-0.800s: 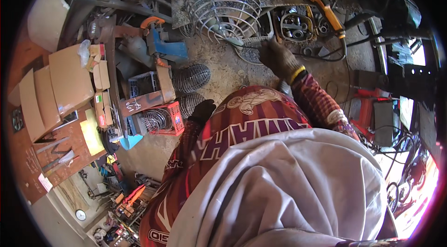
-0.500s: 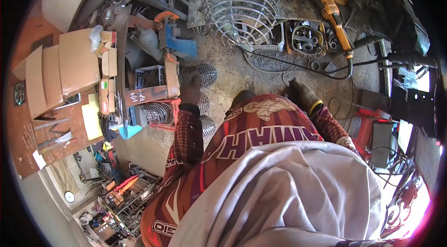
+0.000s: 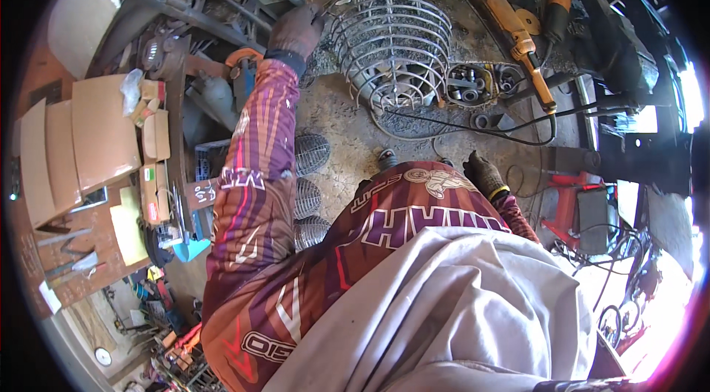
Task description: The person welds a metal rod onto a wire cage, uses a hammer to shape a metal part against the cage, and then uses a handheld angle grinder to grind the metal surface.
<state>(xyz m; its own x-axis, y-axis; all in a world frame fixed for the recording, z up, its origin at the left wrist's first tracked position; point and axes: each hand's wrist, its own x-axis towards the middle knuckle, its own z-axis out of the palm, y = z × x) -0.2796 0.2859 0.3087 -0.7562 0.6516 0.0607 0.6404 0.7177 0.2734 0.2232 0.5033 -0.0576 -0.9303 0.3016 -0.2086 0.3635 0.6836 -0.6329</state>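
A rounded wire cage [image 3: 396, 37] of bare metal rings and ribs lies on the dark worktable, its narrow end over the near edge. Just left of it is my gloved left hand [image 3: 296, 31], with the arm stretched forward. Its fingers point toward the cage but are partly hidden, so whether they touch it or grip anything does not show. My right hand [image 3: 484, 172], in a dark glove with a yellow cuff, hangs low beside my body. Nothing shows in it, and its fingers are loosely apart.
An orange angle grinder [image 3: 510, 18] with a trailing black cable lies right of the cage. Beside it is a second grinder [image 3: 558, 4]. A bin of metal rings [image 3: 470, 85] sits below the table edge. Several wire cages [image 3: 310, 154] stand on the floor. Cardboard boxes [image 3: 103, 137] are at left.
My left hand has swung up and forward from low over the floor to the left side of the wire cage. My right hand has stayed low, shifting slightly. The view has shifted.
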